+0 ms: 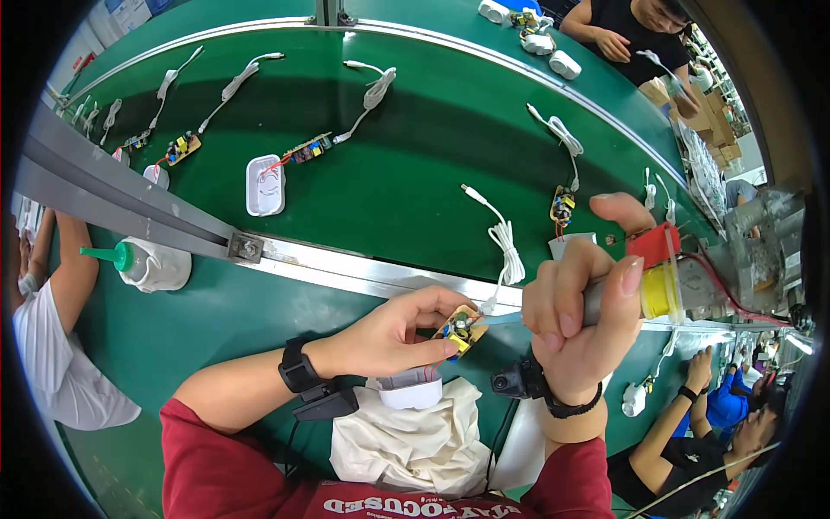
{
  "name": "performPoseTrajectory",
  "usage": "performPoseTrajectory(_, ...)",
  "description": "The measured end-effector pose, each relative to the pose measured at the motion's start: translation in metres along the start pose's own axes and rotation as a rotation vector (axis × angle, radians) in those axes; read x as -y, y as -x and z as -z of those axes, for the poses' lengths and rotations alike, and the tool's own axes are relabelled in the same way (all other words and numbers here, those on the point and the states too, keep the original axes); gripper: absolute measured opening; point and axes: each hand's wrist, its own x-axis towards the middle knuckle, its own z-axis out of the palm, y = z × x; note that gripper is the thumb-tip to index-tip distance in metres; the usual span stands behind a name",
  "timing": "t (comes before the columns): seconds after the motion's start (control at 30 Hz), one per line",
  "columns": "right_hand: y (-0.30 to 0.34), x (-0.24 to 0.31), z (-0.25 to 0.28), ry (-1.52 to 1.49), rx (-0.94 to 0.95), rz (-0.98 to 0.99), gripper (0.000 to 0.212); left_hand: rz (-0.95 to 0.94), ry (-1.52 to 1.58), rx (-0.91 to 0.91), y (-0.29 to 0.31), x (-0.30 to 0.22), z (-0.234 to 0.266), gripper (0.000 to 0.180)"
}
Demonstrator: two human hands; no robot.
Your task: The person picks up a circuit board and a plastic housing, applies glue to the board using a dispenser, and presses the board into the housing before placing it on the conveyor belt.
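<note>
My left hand (393,336) pinches a small circuit board (461,333) with a yellow component between thumb and fingers. Red wires run from the board down to a white plastic housing (411,391), which rests on a crumpled cream cloth (415,432). A coiled white cable (503,246) reaches the board's far side. My right hand (579,316) is wrapped round a grey hand tool (696,290) with a red block, yellow tape and thin wires; its exact kind is unclear. The tool's pale bluish tip points left at the board's edge; I cannot tell whether they touch.
Beyond a metal rail (363,275) lies a green conveyor belt (415,156) with several cable-and-board sets, one beside a white housing (265,186). A white bottle with a green nozzle (156,264) stands at left, near a grey post (130,182). Other people work around the line.
</note>
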Motion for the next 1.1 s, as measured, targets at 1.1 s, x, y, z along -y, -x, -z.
performPoseTrajectory(1.1, 0.001, -0.013, 0.032, -0.006, 0.002, 0.01, 0.038, 0.105, -1.033, -0.614, -0.047, -0.104, 0.062, 0.027)
